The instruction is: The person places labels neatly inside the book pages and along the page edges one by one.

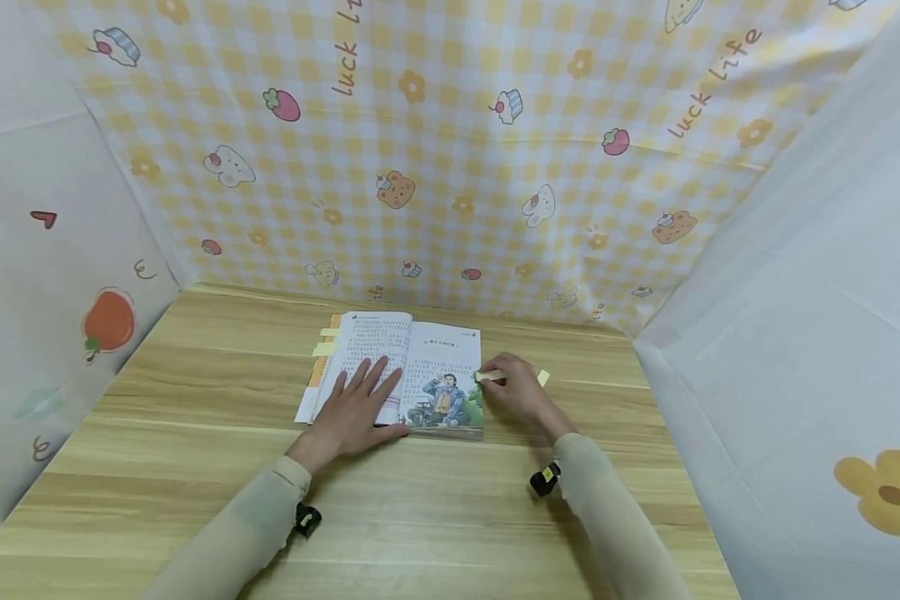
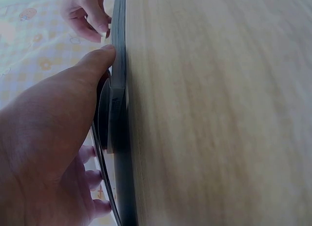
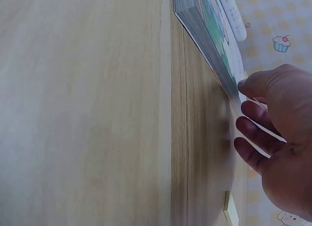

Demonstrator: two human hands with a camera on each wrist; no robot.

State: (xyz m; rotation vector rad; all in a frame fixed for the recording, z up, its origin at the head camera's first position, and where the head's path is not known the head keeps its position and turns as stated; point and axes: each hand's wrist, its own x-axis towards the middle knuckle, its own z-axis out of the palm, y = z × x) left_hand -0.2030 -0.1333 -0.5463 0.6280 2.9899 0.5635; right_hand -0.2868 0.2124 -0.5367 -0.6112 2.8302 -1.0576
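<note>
An open book [image 1: 438,340] lies on the wooden table, with printed text on both pages and a coloured drawing of a seated figure on the right page. My left hand [image 1: 351,417] rests with fingers spread on the left page, its thumb along the book's bottom edge. At the outer edge of the right page, my right hand [image 1: 517,387] pinches a pale yellow sticky note [image 1: 489,376] between thumb and index finger. In the right wrist view, its other fingers curl loosely beside the page edge.
Pale yellow sticky tabs [image 1: 324,349] stick out from the book's left side. A small yellow sticky pad [image 3: 231,211] lies on the table [image 1: 420,517] just right of the right hand. Behind the table hangs a yellow checked cloth [image 1: 450,242], with white cloth at both sides.
</note>
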